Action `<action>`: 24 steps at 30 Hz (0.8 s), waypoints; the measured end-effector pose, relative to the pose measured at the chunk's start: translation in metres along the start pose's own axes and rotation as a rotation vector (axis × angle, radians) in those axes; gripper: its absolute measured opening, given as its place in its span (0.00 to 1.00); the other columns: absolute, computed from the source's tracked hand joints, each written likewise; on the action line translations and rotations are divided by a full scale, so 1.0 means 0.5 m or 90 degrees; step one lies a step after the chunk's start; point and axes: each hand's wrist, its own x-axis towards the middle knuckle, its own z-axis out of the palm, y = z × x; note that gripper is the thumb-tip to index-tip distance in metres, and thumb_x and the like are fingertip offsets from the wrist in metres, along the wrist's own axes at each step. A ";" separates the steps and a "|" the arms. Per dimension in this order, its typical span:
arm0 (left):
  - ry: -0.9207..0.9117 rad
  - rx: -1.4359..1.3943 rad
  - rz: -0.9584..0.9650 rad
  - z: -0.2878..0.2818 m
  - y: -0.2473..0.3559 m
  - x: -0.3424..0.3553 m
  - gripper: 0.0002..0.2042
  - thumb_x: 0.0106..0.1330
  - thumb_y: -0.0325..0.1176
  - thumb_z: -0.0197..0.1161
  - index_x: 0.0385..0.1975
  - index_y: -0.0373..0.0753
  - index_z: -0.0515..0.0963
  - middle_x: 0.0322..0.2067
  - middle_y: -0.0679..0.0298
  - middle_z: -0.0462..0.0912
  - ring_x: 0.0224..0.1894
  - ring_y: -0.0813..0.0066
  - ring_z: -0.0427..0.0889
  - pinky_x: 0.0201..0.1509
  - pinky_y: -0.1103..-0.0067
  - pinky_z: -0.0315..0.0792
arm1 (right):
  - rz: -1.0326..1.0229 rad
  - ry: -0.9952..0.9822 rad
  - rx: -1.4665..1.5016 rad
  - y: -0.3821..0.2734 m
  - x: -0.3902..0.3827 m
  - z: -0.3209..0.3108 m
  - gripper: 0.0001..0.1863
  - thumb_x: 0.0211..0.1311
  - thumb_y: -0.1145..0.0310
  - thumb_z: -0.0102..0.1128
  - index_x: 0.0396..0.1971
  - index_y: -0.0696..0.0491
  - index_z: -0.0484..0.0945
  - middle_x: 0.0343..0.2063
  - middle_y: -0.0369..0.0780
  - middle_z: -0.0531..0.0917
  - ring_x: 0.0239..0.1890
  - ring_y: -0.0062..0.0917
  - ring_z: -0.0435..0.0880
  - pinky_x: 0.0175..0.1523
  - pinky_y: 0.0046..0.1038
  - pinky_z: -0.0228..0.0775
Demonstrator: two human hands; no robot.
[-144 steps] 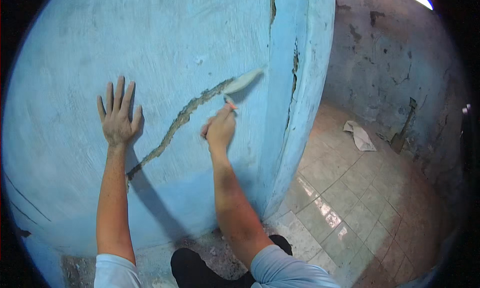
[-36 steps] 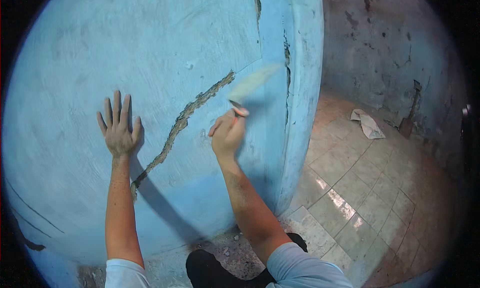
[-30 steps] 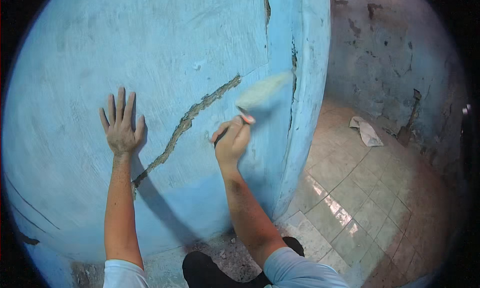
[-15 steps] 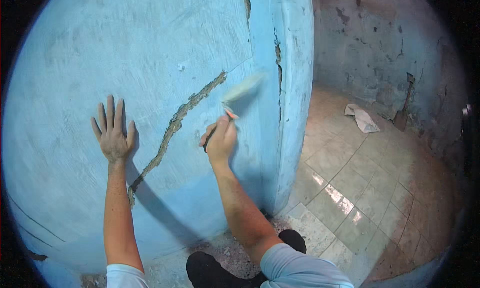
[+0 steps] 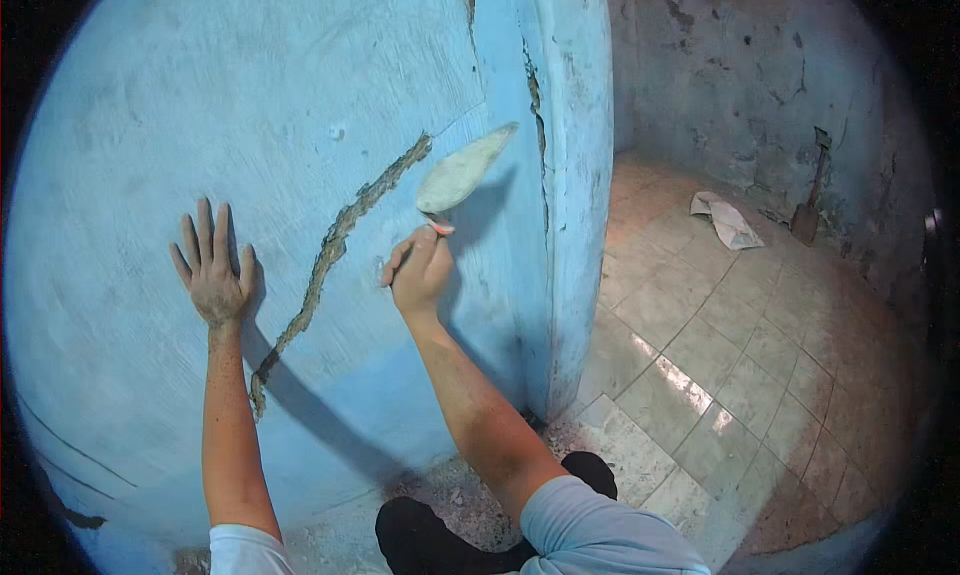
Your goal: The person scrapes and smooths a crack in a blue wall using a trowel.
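A light blue wall (image 5: 140, 135) fills the left and middle of the view. A rough, chipped-out crack (image 5: 335, 240) runs across it on a slant, its brown inside showing. My left hand (image 5: 217, 275) rests flat on the wall left of the crack, dusty fingers spread. My right hand (image 5: 422, 273) is closed around the handle of a pointed trowel (image 5: 465, 170). The pale, leaf-shaped blade points up and right, just right of the crack's upper end, and casts a shadow on the wall. Whether the blade touches the wall, I cannot tell.
Another crack (image 5: 536, 100) runs down near the wall's right edge. Beyond lies a tiled floor (image 5: 745, 350) with a crumpled white sack (image 5: 727, 221). A shovel (image 5: 812, 190) leans on the stained far wall. Debris (image 5: 450, 490) lies at the wall's foot, by my dark shoes.
My right hand has turned the trowel a little, so more of its blade face shows. The view has shifted slightly to the right. My left hand stays on the wall.
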 end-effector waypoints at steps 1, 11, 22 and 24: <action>-0.002 -0.002 -0.011 -0.003 0.013 0.009 0.32 0.73 0.51 0.55 0.78 0.60 0.64 0.81 0.75 0.55 0.83 0.63 0.49 0.85 0.50 0.33 | -0.001 0.022 -0.029 0.010 0.001 -0.004 0.20 0.85 0.57 0.40 0.36 0.57 0.70 0.12 0.35 0.68 0.09 0.22 0.68 0.15 0.29 0.63; -0.006 0.024 -0.013 0.000 -0.011 -0.002 0.31 0.74 0.53 0.54 0.78 0.60 0.64 0.81 0.74 0.56 0.83 0.61 0.49 0.85 0.50 0.34 | 0.073 -0.014 -0.122 -0.016 0.001 -0.010 0.21 0.84 0.54 0.37 0.33 0.54 0.67 0.16 0.38 0.71 0.09 0.24 0.70 0.15 0.29 0.65; -0.041 0.017 -0.041 -0.004 0.010 0.007 0.30 0.74 0.53 0.55 0.77 0.61 0.66 0.81 0.74 0.57 0.83 0.61 0.50 0.84 0.49 0.37 | 0.085 0.061 -0.018 0.010 0.009 -0.035 0.19 0.84 0.58 0.42 0.35 0.56 0.69 0.14 0.35 0.70 0.09 0.21 0.67 0.15 0.29 0.62; -0.030 0.021 -0.033 -0.008 -0.012 0.000 0.31 0.73 0.53 0.55 0.77 0.61 0.66 0.81 0.74 0.57 0.83 0.61 0.50 0.84 0.49 0.37 | 0.077 0.003 -0.069 -0.006 -0.012 -0.033 0.20 0.85 0.56 0.39 0.34 0.55 0.68 0.14 0.36 0.70 0.09 0.22 0.68 0.16 0.28 0.63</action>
